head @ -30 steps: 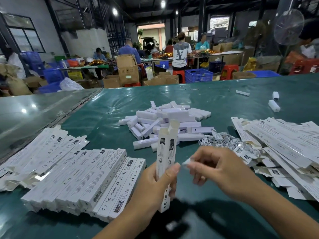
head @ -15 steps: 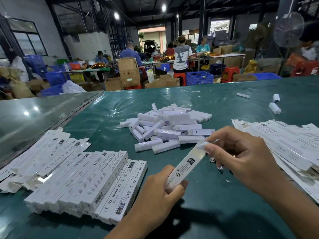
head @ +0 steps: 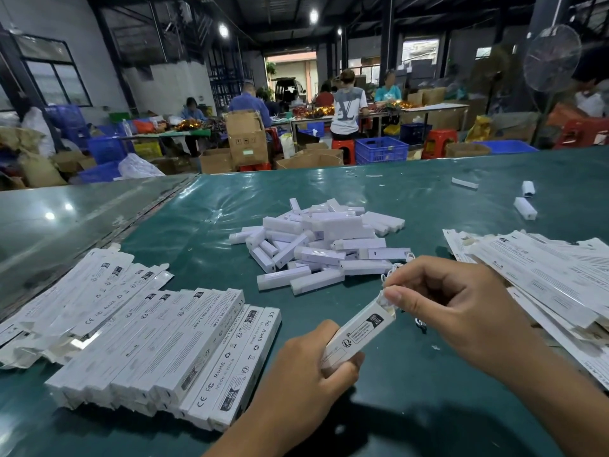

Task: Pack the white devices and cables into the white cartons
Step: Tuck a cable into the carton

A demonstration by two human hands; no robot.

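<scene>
The left hand (head: pixel 306 374) grips the lower end of a slim white carton (head: pixel 357 338), tilted up to the right above the green table (head: pixel 395 390). The right hand (head: pixel 461 311) has its fingers curled at the carton's open upper end, thumb and forefinger pinching a bit of white cable (head: pixel 384 300) at the mouth. Left of the hands, a row of closed cartons (head: pixel 178 351) lies side by side, with a looser heap of cartons (head: pixel 75 291) beyond it. At the right edge lies a stack of flat cartons (head: pixel 540 275). Farther back, mid-table, is the pile of white devices (head: pixel 323 242); a few stray devices (head: pixel 524 207) lie far right
</scene>
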